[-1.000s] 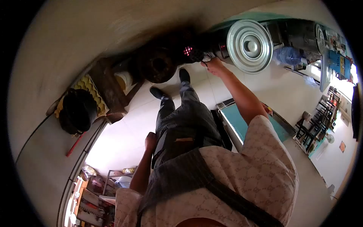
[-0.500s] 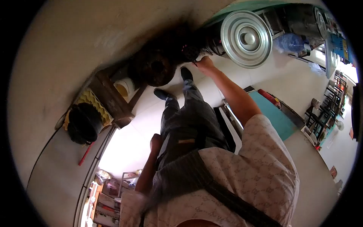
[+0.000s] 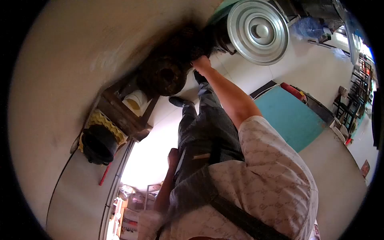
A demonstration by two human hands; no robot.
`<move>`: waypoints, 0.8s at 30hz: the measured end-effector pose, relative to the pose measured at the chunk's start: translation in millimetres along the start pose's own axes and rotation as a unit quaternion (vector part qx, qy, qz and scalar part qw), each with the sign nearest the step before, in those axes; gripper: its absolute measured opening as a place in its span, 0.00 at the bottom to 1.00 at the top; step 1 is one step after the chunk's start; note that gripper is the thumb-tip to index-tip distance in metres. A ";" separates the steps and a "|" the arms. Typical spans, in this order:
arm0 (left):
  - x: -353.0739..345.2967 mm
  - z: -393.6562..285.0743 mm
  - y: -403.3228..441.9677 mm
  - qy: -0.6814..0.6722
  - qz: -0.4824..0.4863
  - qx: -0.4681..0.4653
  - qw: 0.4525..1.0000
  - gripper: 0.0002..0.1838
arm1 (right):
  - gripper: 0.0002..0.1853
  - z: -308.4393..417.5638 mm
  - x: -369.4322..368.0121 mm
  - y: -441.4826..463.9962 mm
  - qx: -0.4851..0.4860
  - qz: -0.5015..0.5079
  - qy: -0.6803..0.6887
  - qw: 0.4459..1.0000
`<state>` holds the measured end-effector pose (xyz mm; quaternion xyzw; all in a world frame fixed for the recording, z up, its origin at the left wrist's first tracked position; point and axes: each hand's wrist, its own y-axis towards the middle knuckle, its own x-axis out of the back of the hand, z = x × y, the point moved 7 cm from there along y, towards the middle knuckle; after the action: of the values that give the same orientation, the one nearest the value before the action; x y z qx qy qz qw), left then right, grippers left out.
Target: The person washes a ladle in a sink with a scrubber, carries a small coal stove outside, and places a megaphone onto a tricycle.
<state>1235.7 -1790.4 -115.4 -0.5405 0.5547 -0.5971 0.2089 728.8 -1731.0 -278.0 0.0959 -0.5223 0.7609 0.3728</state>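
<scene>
My right hand [image 3: 202,65] is closed at the end of my outstretched arm, apparently round a thin dark handle that is mostly hidden. Just beyond the fingers is a dark, pitted block [image 3: 197,52], which looks like a honeycomb coal briquette. Left of that hand stands a sooty round stove [image 3: 163,77] with a dark hole in its top. My left hand [image 3: 173,158] hangs by my thigh with its fingers curled in, and nothing shows in it. To the right of the dark block is a large pot with a ringed metal lid [image 3: 262,32].
A wooden stand [image 3: 120,114] holds a white tub [image 3: 135,101]. Further left, a black pot [image 3: 99,144] sits by yellow egg trays [image 3: 100,118]. A turquoise tabletop [image 3: 286,116] is right of my arm. A water bottle [image 3: 308,28] lies beyond the lid.
My right hand has moved left towards the stove, along with the dark block. Red glowing spots seen on the block earlier no longer show. My view has shifted slightly; my left hand still hangs down.
</scene>
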 end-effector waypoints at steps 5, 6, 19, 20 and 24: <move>-7.3 22.7 1.1 -0.025 -0.015 0.031 0.999 0.15 | 0.21 -3.3 -1.5 7.1 -0.029 -0.059 0.024 0.998; -20.8 36.5 9.0 0.008 -0.025 -0.055 0.998 0.15 | 0.21 -9.1 -8.9 15.5 -0.040 -0.051 0.021 0.998; 15.5 -4.5 -5.8 -0.069 -0.017 0.003 0.997 0.15 | 0.18 -17.2 -14.1 35.7 0.030 -0.026 -0.019 0.999; 9.8 5.0 -3.2 -0.090 -0.018 0.004 0.996 0.15 | 0.17 -6.2 -6.8 34.9 0.154 -0.113 -0.073 0.979; 7.4 13.1 2.0 -0.058 -0.010 0.009 0.998 0.14 | 0.14 -19.2 -31.4 59.1 0.225 -0.131 -0.176 0.949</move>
<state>1244.1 -1803.0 -116.7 -0.5778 0.5308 -0.5718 0.2396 716.1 -1739.5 -345.9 0.3773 -0.3776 0.7741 0.3402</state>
